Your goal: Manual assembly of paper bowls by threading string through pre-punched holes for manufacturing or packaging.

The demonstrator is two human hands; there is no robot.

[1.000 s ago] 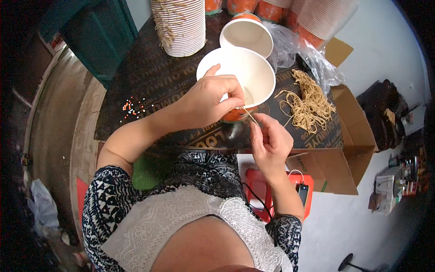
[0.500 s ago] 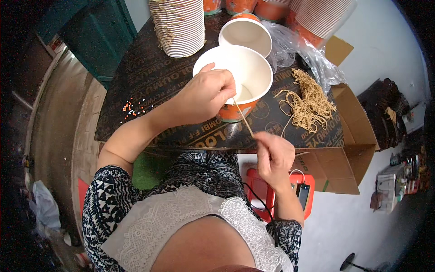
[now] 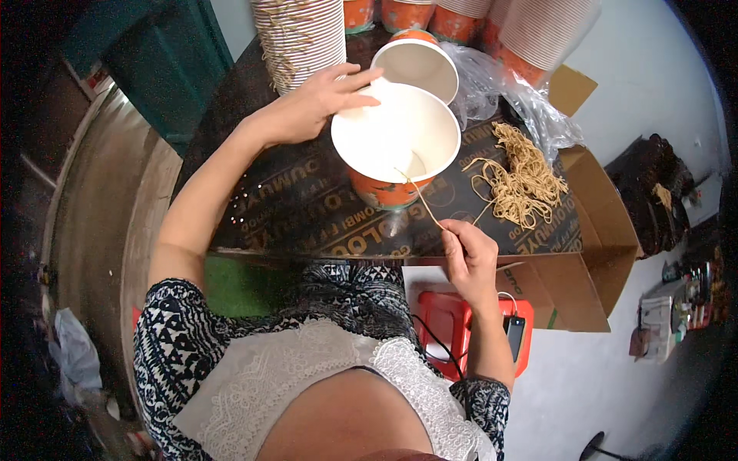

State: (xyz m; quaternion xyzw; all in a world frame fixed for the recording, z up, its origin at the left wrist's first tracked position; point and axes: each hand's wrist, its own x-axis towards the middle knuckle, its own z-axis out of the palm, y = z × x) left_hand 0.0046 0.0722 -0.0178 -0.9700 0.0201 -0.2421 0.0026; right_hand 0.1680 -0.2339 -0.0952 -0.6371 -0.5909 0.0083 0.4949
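A: Left hand [image 3: 327, 104]?
B: Fingers spread, by the left rim of an upright orange paper tub, white inside [image 3: 396, 134]; can't tell whether they press it.
A: Right hand [image 3: 470, 250]?
B: Thumb and forefinger pinched on thin tan cord [image 3: 423, 200], slanting from the near rim. Tub on black printed tabletop [image 3: 300, 184].

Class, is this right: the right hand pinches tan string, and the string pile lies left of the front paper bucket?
Wrong side: the head view shows the string pile lying right of the front paper bucket. The right hand pinches tan string.
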